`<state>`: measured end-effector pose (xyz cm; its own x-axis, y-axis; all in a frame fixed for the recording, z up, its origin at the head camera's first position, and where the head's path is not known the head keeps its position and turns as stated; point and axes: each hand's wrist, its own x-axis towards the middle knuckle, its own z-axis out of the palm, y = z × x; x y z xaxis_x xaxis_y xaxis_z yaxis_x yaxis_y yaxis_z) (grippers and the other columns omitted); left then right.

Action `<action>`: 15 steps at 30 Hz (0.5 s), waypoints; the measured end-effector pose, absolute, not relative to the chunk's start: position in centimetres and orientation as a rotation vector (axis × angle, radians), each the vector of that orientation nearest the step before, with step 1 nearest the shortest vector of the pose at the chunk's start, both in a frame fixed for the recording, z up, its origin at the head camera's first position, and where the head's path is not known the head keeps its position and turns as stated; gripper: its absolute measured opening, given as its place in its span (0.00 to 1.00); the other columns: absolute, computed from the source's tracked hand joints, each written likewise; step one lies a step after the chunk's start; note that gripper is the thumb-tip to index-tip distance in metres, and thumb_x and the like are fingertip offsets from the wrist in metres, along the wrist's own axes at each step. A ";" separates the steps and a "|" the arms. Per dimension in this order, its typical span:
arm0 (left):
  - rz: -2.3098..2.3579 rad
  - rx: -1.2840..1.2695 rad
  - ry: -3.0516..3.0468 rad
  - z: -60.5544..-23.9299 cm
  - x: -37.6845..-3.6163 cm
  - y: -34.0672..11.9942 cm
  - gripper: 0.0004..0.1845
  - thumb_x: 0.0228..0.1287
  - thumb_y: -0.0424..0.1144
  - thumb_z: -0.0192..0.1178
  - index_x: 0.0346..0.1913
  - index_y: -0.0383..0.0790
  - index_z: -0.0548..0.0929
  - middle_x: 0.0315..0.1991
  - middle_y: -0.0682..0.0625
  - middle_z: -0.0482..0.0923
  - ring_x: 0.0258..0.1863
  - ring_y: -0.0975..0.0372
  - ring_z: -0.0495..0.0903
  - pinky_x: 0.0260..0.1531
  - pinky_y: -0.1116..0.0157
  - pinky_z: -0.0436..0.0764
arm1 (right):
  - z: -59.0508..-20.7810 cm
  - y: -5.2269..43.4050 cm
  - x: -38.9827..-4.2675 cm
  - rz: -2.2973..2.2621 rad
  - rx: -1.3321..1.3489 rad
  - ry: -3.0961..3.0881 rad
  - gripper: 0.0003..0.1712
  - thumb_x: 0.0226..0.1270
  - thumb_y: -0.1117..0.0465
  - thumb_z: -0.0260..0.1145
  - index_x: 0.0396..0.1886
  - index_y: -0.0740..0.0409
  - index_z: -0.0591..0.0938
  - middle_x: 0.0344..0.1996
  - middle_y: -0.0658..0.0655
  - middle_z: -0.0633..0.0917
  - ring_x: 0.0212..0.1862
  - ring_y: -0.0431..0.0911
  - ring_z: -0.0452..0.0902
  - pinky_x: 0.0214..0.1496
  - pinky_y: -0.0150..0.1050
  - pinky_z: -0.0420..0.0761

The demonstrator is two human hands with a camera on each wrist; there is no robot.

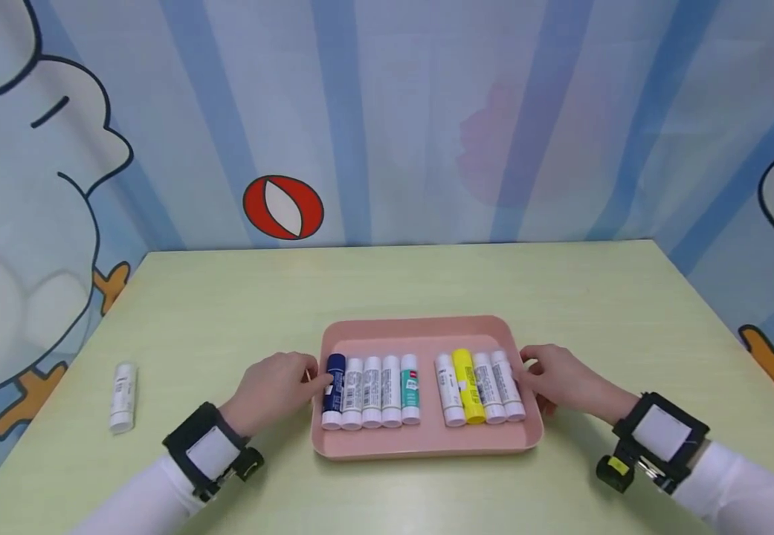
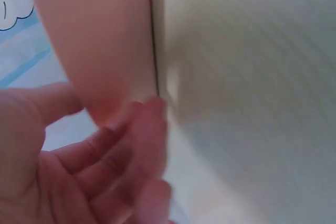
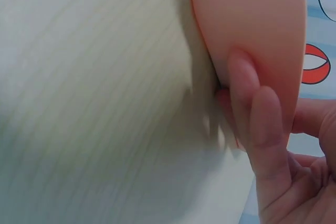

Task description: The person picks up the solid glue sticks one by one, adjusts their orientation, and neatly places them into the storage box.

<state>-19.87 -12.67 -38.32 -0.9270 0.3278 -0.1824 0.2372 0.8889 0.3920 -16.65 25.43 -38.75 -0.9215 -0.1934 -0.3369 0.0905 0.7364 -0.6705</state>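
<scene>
A pink tray (image 1: 427, 443) lies on the table, with two rows of glue sticks across it. The left row has a dark blue glue stick (image 1: 334, 390), several white ones and one with a green label (image 1: 410, 388). To the right, a yellow glue stick (image 1: 468, 386) lies among white ones. My left hand (image 1: 274, 392) grips the tray's left side, thumb over the rim and fingers against the outer wall. On the opposite side my right hand (image 1: 566, 380) holds the tray the same way; in the right wrist view its fingertips (image 3: 266, 114) reach the wall's lower edge.
A single white glue stick (image 1: 123, 397) stands apart at the table's left. The pale green table (image 1: 239, 297) ends at a blue striped backdrop (image 1: 400, 126) printed with cartoon figures. Each wrist wears a black strapped camera (image 1: 661, 438).
</scene>
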 end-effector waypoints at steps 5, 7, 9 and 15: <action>0.470 0.357 2.836 -37.7 -18.5 -14.6 0.18 0.66 0.54 0.60 0.42 0.40 0.81 0.23 0.52 0.75 0.22 0.61 0.72 0.22 0.65 0.70 | -38.8 25.4 -16.6 -1.062 -0.122 2.533 0.18 0.71 0.64 0.60 0.53 0.73 0.73 0.26 0.55 0.82 0.18 0.46 0.76 0.23 0.41 0.79; 0.462 0.316 2.852 -37.5 -18.1 -15.7 0.21 0.66 0.55 0.59 0.45 0.39 0.80 0.27 0.51 0.78 0.23 0.61 0.72 0.23 0.64 0.72 | -38.7 25.4 -16.6 -1.066 -0.119 2.529 0.17 0.71 0.64 0.60 0.52 0.73 0.73 0.26 0.55 0.82 0.18 0.47 0.76 0.23 0.41 0.80; 0.462 0.288 2.879 -37.4 -17.7 -16.9 0.23 0.66 0.55 0.59 0.48 0.37 0.80 0.33 0.48 0.80 0.26 0.60 0.74 0.26 0.62 0.76 | -38.7 25.5 -16.6 -1.062 -0.118 2.530 0.17 0.71 0.64 0.60 0.52 0.73 0.73 0.26 0.55 0.82 0.18 0.47 0.76 0.24 0.41 0.80; 0.434 0.289 3.049 -37.2 -17.4 -21.3 0.31 0.66 0.54 0.60 0.57 0.28 0.74 0.54 0.30 0.73 0.48 0.41 0.75 0.37 0.46 0.78 | -38.8 25.6 -16.6 -1.051 -0.109 2.528 0.16 0.72 0.63 0.60 0.51 0.72 0.73 0.25 0.55 0.82 0.18 0.47 0.76 0.23 0.41 0.79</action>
